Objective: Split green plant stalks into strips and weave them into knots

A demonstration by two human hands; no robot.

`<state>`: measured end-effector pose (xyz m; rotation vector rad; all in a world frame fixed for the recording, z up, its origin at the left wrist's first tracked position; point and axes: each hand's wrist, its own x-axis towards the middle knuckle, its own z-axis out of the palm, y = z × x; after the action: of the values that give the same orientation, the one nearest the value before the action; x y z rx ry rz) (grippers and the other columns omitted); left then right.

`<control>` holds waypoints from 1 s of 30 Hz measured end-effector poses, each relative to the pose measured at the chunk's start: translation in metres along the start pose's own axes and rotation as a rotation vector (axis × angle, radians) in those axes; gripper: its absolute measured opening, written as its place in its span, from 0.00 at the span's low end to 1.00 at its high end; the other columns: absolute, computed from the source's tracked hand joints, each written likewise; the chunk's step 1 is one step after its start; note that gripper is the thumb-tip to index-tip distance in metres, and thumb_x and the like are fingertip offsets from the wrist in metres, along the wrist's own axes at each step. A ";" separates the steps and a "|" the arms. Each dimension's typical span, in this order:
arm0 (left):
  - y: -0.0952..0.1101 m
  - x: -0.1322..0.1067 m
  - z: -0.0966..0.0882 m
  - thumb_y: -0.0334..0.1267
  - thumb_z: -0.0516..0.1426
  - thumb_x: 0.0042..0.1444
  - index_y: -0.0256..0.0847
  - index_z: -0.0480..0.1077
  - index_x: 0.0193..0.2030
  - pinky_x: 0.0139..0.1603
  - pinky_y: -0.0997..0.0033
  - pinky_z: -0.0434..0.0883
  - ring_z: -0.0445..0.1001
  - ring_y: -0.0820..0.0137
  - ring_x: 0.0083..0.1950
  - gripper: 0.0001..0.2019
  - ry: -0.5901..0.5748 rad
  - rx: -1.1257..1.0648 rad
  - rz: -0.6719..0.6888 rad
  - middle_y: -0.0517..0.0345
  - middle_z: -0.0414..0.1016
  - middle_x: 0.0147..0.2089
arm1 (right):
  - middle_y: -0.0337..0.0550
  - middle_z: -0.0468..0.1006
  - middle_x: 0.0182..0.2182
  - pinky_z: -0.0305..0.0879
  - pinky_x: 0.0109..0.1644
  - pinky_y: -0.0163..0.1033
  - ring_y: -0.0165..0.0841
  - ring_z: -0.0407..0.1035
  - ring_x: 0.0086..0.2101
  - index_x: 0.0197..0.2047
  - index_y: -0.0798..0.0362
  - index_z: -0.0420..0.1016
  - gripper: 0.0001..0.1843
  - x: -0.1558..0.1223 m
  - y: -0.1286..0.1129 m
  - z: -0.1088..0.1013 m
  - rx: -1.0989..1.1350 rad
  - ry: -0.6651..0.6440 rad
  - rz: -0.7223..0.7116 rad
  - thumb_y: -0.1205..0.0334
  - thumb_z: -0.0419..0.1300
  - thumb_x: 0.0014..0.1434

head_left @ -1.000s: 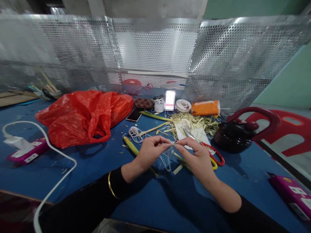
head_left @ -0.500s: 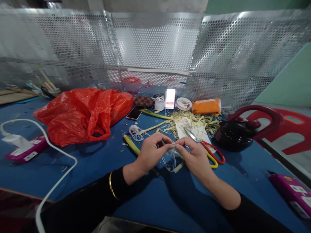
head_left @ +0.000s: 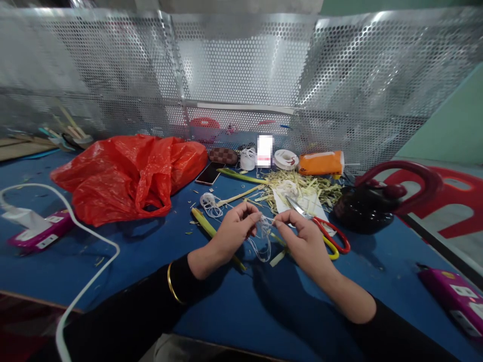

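Observation:
Between my two hands a tangle of thin white string [head_left: 263, 247] hangs in loops above the blue table. My left hand [head_left: 234, 232] pinches the string between thumb and forefinger. Opposite it, my right hand [head_left: 304, 240] grips the other part of the string with its fingertips, and a short length runs between them. Under the left hand a green stalk [head_left: 206, 224] lies slantwise, partly hidden. Scissors [head_left: 331, 235] with red and yellow handles rest just beyond the right hand, their blades on a white paper. A small bundle of white string [head_left: 210, 205] lies past the left hand.
A heap of dry plant shreds [head_left: 311, 187] lies behind the scissors. To the right stands a dark kettle [head_left: 364, 211]. On the left are a red plastic bag [head_left: 124, 176] and a white cable [head_left: 96, 281]. A phone [head_left: 210, 174] lies farther back.
My hands have drawn slightly apart, the left shifting a little leftward. A short span of white string now shows between the fingertips, which were together before.

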<state>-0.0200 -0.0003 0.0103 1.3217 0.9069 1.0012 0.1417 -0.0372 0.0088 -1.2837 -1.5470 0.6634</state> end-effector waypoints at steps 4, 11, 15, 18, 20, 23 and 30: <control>-0.001 0.004 -0.002 0.41 0.58 0.55 0.39 0.63 0.31 0.20 0.80 0.54 0.58 0.80 0.18 0.09 0.061 -0.049 -0.016 0.70 0.61 0.17 | 0.39 0.72 0.27 0.60 0.40 0.40 0.33 0.66 0.33 0.28 0.51 0.70 0.07 0.001 0.003 -0.001 0.201 0.002 0.092 0.60 0.56 0.57; -0.001 0.000 0.002 0.40 0.61 0.51 0.37 0.66 0.30 0.21 0.79 0.58 0.61 0.81 0.19 0.10 0.009 -0.042 0.018 0.68 0.63 0.23 | 0.39 0.72 0.29 0.61 0.38 0.39 0.33 0.64 0.32 0.35 0.52 0.73 0.11 0.002 0.004 0.004 0.283 -0.027 0.159 0.54 0.63 0.54; -0.001 -0.002 0.003 0.41 0.62 0.50 0.37 0.66 0.30 0.21 0.79 0.58 0.61 0.81 0.20 0.10 -0.039 -0.035 0.017 0.68 0.64 0.22 | 0.34 0.65 0.21 0.55 0.30 0.37 0.29 0.56 0.25 0.27 0.53 0.71 0.12 0.001 0.003 0.003 0.241 -0.095 0.192 0.53 0.62 0.54; -0.001 -0.001 0.000 0.41 0.62 0.50 0.38 0.66 0.30 0.21 0.79 0.56 0.60 0.80 0.20 0.10 -0.041 -0.058 -0.023 0.68 0.63 0.20 | 0.34 0.65 0.21 0.52 0.29 0.36 0.29 0.56 0.25 0.27 0.52 0.71 0.12 0.001 0.004 0.001 0.294 -0.065 0.179 0.54 0.63 0.54; -0.001 0.001 -0.002 0.42 0.61 0.50 0.38 0.66 0.29 0.21 0.79 0.55 0.59 0.80 0.19 0.11 -0.042 -0.106 -0.068 0.67 0.63 0.18 | 0.34 0.67 0.22 0.54 0.31 0.36 0.29 0.57 0.26 0.26 0.52 0.71 0.11 0.002 0.004 0.000 0.343 -0.049 0.168 0.55 0.63 0.54; -0.004 0.004 -0.004 0.42 0.61 0.51 0.38 0.65 0.30 0.21 0.80 0.54 0.59 0.80 0.18 0.11 -0.054 -0.197 -0.123 0.67 0.64 0.18 | 0.36 0.71 0.25 0.59 0.37 0.37 0.30 0.62 0.29 0.27 0.51 0.73 0.11 0.002 0.006 0.000 0.464 -0.050 0.165 0.56 0.63 0.56; -0.003 0.005 -0.004 0.44 0.63 0.52 0.39 0.62 0.30 0.18 0.82 0.52 0.55 0.83 0.17 0.15 -0.108 -0.381 -0.155 0.69 0.61 0.20 | 0.36 0.74 0.25 0.61 0.37 0.34 0.27 0.64 0.27 0.26 0.52 0.73 0.11 0.002 0.001 0.000 0.702 -0.077 0.277 0.56 0.68 0.53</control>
<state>-0.0218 0.0054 0.0076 0.9596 0.6842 0.9191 0.1426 -0.0345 0.0085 -0.9343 -1.0423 1.3068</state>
